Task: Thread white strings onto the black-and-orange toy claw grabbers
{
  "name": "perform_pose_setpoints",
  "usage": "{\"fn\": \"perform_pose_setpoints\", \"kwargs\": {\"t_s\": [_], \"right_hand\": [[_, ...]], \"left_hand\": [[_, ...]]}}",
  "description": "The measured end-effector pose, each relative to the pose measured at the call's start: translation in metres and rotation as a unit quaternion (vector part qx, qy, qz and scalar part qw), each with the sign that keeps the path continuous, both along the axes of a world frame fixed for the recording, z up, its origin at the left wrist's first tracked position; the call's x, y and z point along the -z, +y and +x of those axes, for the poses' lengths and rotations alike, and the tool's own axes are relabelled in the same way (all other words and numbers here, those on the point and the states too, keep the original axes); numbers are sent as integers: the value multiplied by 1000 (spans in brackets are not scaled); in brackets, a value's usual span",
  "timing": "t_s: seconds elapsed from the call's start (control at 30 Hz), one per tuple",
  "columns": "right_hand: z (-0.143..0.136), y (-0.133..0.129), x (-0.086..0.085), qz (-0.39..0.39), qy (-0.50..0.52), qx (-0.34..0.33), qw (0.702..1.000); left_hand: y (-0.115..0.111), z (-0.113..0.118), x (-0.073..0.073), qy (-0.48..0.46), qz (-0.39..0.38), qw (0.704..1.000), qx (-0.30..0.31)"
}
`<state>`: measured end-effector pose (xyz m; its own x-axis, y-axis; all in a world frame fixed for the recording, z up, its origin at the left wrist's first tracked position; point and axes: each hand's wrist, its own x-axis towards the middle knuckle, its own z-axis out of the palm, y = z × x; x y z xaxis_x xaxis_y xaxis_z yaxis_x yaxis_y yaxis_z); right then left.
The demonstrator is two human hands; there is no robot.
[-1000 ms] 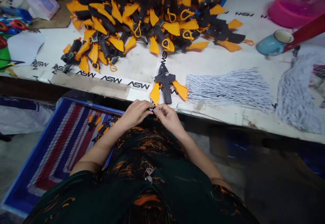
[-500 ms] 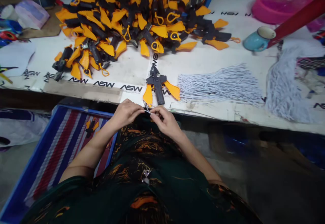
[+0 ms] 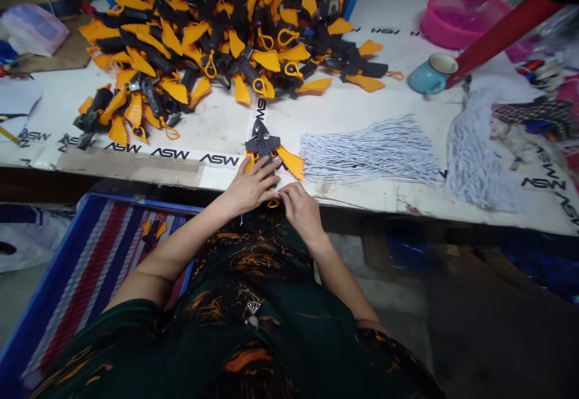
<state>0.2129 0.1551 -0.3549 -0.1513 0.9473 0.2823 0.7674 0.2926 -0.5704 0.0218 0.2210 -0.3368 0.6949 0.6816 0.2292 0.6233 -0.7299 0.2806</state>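
At the left, a blue-rimmed bin with a striped lining stands below the table, a small black-and-orange piece in it; farther off, a pile of such pieces covers the far left of the table and is cut off at the top. The left hand reaches over the table's near edge, its fingers spread across the near part of a black-and-orange toy; whether its thumb traps anything I cannot tell. The toy lies just beyond that hand, long axis running from near to far, pointed nose at the far end. The left hand is nearer, touching it; from the right hand the toy's body lies far and to the left. An orange loop shows just near of the toy, between the hands, and a pale cord end hangs by the left wrist. The right hand's thumb and fingertips are pinched together, seemingly on a pale strand too fine to trace. The left hand hides most of the toy's left wing, and the loop's attachment is hard to make out. To the right lies a sheaf of white cords, just beside the toy's right wing.
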Motion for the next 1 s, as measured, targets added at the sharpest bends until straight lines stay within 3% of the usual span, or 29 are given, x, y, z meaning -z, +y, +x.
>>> {"fn": "perform_pose_setpoints", "kwargs": {"t_s": [0.13, 0.23, 0.4, 0.5, 0.57, 0.63, 0.73, 0.8, 1.0], "right_hand": [[36, -3, -6, 58, 59, 63, 995], [48, -8, -11, 80, 97, 55, 991], [5, -17, -14, 80, 105, -85, 988], [-26, -16, -8, 96, 83, -146, 981], [-37, -13, -2, 108, 85, -155, 978], [-39, -11, 3, 111, 97, -151, 977], [-32, -13, 7, 102, 125, -140, 977], [-24, -17, 8, 100, 140, -123, 977], [1, -17, 8, 78, 148, -39, 985]], "left_hand": [[2, -21, 16, 6, -12, 1000, -23], [-4, -39, 11, -20, -37, 999, -31], [-11, -19, -10, -144, -127, 980, -59], [-5, 4, -14, -224, -240, 942, -69], [1, 13, -13, -242, -275, 928, -68], [6, 15, -10, -221, -228, 946, -69], [10, 9, -8, -131, -68, 986, -76], [10, 7, -7, -62, 12, 995, -73], [11, 16, -2, 2, 49, 998, -32]]}}
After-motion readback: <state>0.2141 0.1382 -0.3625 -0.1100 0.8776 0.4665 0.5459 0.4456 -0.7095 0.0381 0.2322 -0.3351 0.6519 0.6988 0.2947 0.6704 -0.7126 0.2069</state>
